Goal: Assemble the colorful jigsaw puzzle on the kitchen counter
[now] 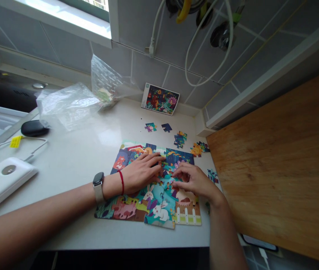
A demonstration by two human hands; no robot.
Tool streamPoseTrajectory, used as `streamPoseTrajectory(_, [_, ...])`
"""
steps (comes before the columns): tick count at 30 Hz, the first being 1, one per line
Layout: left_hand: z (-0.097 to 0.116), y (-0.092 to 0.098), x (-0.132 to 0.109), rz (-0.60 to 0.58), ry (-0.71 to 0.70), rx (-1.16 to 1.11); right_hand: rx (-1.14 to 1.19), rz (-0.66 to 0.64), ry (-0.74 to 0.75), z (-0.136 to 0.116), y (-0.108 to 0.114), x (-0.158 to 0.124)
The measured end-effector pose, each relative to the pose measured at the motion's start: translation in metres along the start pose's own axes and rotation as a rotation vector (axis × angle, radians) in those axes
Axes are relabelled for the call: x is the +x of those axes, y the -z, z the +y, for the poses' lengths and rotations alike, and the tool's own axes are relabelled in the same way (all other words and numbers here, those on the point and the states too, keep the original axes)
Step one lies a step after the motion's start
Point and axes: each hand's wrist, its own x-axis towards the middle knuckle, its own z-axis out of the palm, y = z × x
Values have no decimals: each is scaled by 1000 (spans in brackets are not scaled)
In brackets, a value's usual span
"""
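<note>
A colourful jigsaw puzzle (137,210) lies partly put together on the white counter (86,157). My left hand (141,172) rests flat on its middle with fingers stretched out, a watch and a red string on the wrist. My right hand (191,180) sits just right of it, fingers curled and pinching a small puzzle piece (168,183) down into the picture. Loose pieces (179,139) lie beyond the puzzle, with others (200,149) nearer the wooden board. A reference picture card (160,98) leans against the tiled wall.
A wooden board (277,161) fills the right side. Crumpled clear plastic bags (69,105) lie at the back left, next to a black oval object (34,128). A white device (2,182) with a cable sits at the left. White cords (204,48) hang on the wall.
</note>
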Motion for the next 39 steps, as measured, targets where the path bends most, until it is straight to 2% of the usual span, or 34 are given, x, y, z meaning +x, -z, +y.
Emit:
streamPoseTrajectory(13, [-2,-1,0,15,-19,-35,-34,31,-15,-5,-3,2])
streamPoseTrajectory(20, [-1,1,-1,27,-16,-58,-48,-2,10,-9,-2,2])
streamPoseTrajectory(33, [-1,4,-1,31,-17,-81,-73,57,-2,-13,-10,2])
streamPoseTrajectory(39, [0,8,-2,1,-34,-94,-39,68,4,-12,-7,0])
